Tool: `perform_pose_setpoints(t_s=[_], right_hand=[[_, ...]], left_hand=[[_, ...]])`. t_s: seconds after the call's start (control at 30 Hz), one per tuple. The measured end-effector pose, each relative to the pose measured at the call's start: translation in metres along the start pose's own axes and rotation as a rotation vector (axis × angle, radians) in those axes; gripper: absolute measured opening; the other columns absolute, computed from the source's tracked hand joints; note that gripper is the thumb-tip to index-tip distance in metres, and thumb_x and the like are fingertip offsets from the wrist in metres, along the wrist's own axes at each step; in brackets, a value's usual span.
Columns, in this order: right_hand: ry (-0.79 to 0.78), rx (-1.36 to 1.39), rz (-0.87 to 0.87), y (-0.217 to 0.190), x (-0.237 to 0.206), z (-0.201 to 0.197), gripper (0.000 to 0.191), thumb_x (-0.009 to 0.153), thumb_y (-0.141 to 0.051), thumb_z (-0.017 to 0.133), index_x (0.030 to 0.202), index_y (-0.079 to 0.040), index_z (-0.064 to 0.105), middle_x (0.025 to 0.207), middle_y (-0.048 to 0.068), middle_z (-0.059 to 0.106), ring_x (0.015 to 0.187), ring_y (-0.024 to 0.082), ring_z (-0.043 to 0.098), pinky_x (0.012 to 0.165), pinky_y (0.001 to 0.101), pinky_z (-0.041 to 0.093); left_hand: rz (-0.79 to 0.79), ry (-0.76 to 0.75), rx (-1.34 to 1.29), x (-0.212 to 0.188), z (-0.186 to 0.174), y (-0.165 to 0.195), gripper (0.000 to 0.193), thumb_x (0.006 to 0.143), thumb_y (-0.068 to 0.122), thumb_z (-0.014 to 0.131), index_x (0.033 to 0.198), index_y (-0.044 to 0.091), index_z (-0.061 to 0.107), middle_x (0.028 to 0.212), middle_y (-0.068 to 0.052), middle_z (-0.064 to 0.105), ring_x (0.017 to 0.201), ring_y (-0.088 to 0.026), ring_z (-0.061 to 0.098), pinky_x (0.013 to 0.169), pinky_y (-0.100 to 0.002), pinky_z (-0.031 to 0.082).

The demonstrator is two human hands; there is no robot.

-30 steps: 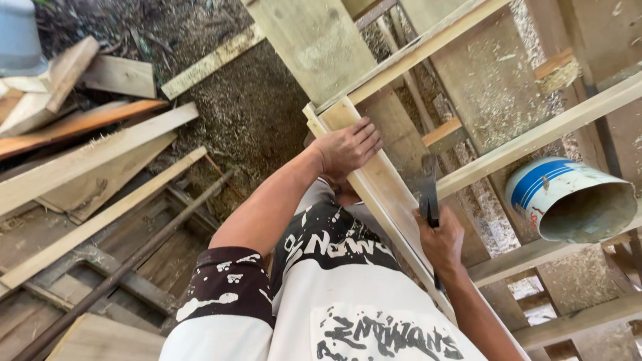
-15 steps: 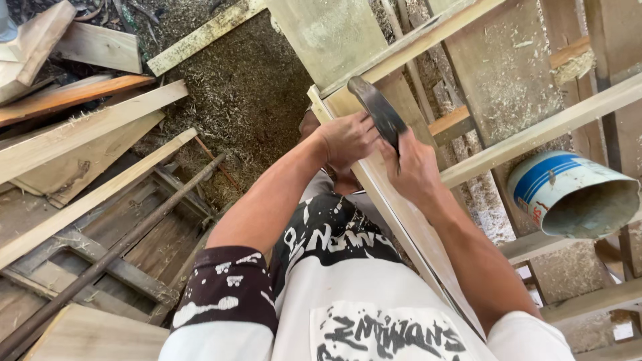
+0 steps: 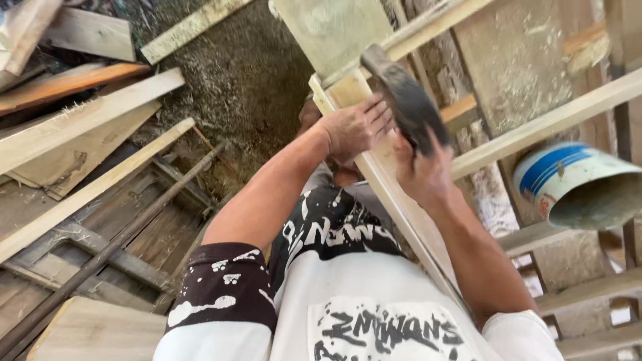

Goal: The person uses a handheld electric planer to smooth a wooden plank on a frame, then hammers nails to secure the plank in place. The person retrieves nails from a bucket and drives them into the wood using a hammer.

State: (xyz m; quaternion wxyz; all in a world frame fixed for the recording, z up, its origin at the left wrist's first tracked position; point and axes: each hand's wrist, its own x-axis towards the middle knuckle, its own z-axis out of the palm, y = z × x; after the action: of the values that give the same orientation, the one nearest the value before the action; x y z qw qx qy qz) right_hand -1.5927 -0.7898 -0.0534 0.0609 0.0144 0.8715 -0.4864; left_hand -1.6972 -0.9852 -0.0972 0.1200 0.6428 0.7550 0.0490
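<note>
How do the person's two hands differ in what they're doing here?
The left hand lies flat, fingers spread, on the pale wooden plank; the right hand is closed around a dark hammer. The left touches the wood directly, while the right is raised just above it. Both are bare and close together.

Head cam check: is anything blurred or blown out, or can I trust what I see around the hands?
Head view: hammer in the right hand is smeared by motion blur; left hand on the plank is fairly sharp; daylight is even, no glare; bucket is clear.

My rough carpentry yard

Loose planks (image 3: pixel 87 120) pile around me, sawdust (image 3: pixel 247 87) covers the ground, bare timber framing (image 3: pixel 548 124) stands ahead.
</note>
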Motion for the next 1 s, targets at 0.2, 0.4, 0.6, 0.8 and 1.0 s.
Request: perform_pose_setpoints(t_s=[0.2, 0.4, 0.6, 0.8, 1.0], right_hand=[[-0.225, -0.341, 0.082, 0.007, 0.018, 0.013, 0.028, 0.108, -0.023, 0.065, 0.117, 0.002, 0.058, 0.083, 0.023, 0.068, 0.070, 0.040, 0.068, 0.060, 0.0463, 0.055], [-0.128, 0.053, 0.030, -0.007, 0.017, -0.001, 0.023, 0.106, -0.017, 0.056, 0.120, 0.001, 0.059, 0.087, 0.022, 0.072, 0.066, 0.037, 0.074, 0.057, 0.0439, 0.060], [-0.194, -0.305, 0.047, -0.008, 0.026, 0.003, 0.031, 0.097, -0.016, 0.070, 0.115, 0.006, 0.058, 0.077, 0.024, 0.066, 0.068, 0.044, 0.067, 0.060, 0.0483, 0.053], [-0.059, -0.042, 0.013, -0.029, 0.031, -0.001, 0.027, 0.102, -0.022, 0.066, 0.111, 0.001, 0.057, 0.079, 0.024, 0.067, 0.069, 0.042, 0.071, 0.059, 0.0489, 0.055], [-0.314, -0.432, 0.107, -0.029, 0.040, 0.001, 0.033, 0.106, -0.026, 0.067, 0.107, 0.005, 0.055, 0.072, 0.027, 0.065, 0.067, 0.049, 0.065, 0.057, 0.0548, 0.050]], left_hand=[[0.041, -0.348, 0.003, 0.000, 0.010, 0.001, 0.045, 0.080, 0.025, 0.058, 0.115, 0.000, 0.073, 0.145, -0.027, 0.058, 0.140, -0.041, 0.053, 0.126, -0.051, 0.030], [-0.020, 0.114, 0.087, 0.000, 0.016, 0.001, 0.064, 0.068, 0.034, 0.059, 0.117, -0.005, 0.069, 0.126, -0.024, 0.066, 0.122, -0.036, 0.061, 0.116, -0.049, 0.035], [0.043, -0.228, -0.063, -0.006, 0.029, 0.005, 0.053, 0.072, 0.026, 0.061, 0.116, -0.003, 0.070, 0.125, -0.017, 0.069, 0.121, -0.033, 0.063, 0.114, -0.044, 0.043], [-0.010, 0.023, 0.095, -0.006, 0.030, 0.002, 0.043, 0.078, 0.034, 0.065, 0.109, 0.005, 0.071, 0.117, -0.013, 0.071, 0.114, -0.029, 0.064, 0.106, -0.043, 0.047], [0.030, -0.222, -0.049, -0.001, 0.017, 0.004, 0.056, 0.067, 0.041, 0.068, 0.110, 0.005, 0.070, 0.104, -0.007, 0.071, 0.098, -0.023, 0.067, 0.094, -0.039, 0.049]])
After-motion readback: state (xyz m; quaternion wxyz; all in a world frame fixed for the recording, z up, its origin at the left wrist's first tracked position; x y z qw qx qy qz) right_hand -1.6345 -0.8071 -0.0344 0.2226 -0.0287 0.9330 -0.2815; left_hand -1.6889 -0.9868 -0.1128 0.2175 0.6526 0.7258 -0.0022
